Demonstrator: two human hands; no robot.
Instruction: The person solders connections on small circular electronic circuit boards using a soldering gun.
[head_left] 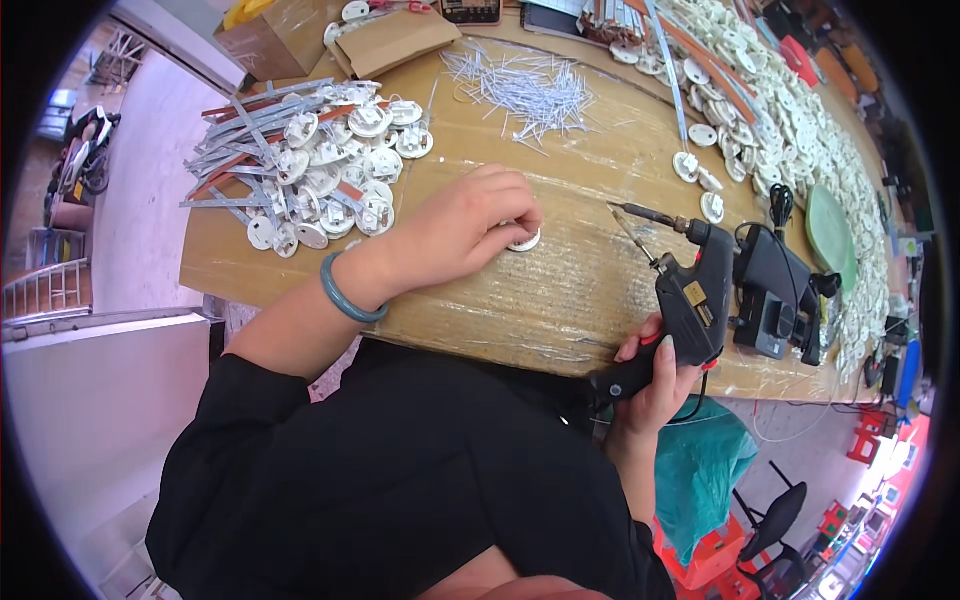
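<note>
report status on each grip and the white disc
Left grip at white disc. Right grip around black soldering gun, tip apart from disc. In the way: left fingers, covering most of disc.

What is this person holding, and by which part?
The right hand holds a black soldering gun by its handle. The left hand covers part of a white disc; any grip there is hidden.

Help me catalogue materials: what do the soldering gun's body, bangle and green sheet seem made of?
Soldering gun's body: probably plastic, satin black, with moulded contours.
Bangle: glossy blue-grey; smooth shine suggests stone, glass or plastic.
Green sheet: likely thin plastic, shiny and crinkled.
</note>
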